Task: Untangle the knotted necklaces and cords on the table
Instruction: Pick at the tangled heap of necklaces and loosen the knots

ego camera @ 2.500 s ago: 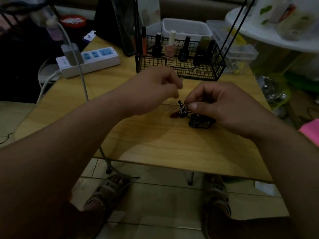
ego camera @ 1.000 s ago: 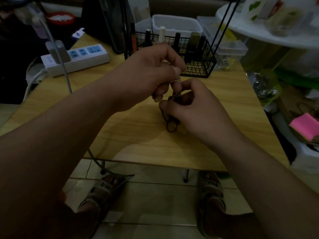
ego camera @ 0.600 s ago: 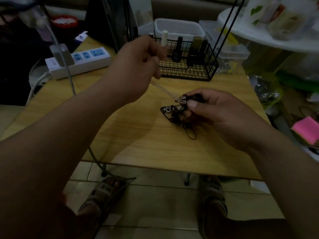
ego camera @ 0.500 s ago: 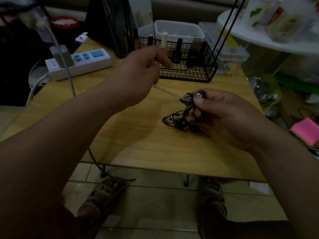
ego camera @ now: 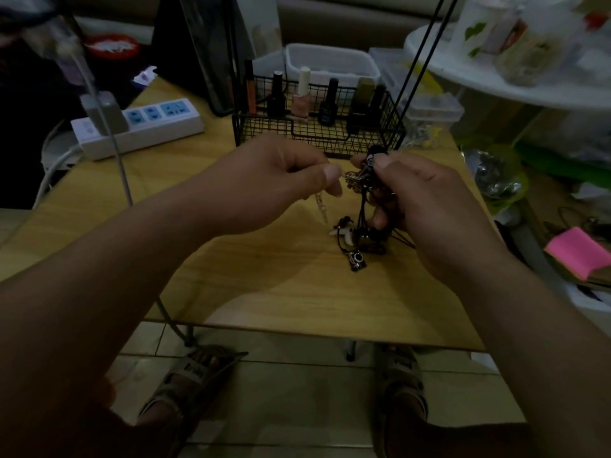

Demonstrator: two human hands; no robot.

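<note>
Where the dim light falls, a wooden table [ego camera: 264, 292] takes up the middle of the room.

Item: black wire basket [ego camera: 317, 140], at the table's far side, holding nail-polish bottles [ego camera: 301, 94] stood upright.

Item: white power strip [ego camera: 142, 127], far left corner, one grey plug [ego camera: 105, 114] seated in it.

Item: left hand [ego camera: 264, 190], raised above the tabletop. Thumb and forefinger are pressed together on a silver chain [ego camera: 321, 208], the other fingers curled under. The chain's loose length dangles below the pinch.

Item: right hand [ego camera: 429, 200], just beside the left. The thumb is clamped on a dark bead [ego camera: 375, 153] at the top of the tangle, the other fingers curled round the cords.

Item: tangle of black cords [ego camera: 363, 206], held up over the table between the two hands and hanging from the right hand's grip. The chain runs into its upper knot.

Item: white tooth-shaped pendant [ego camera: 344, 233], near the bottom of the tangle.

Item: small camera-shaped charm [ego camera: 357, 260], the lowest piece. Whether it touches the wood I cannot tell.
</note>
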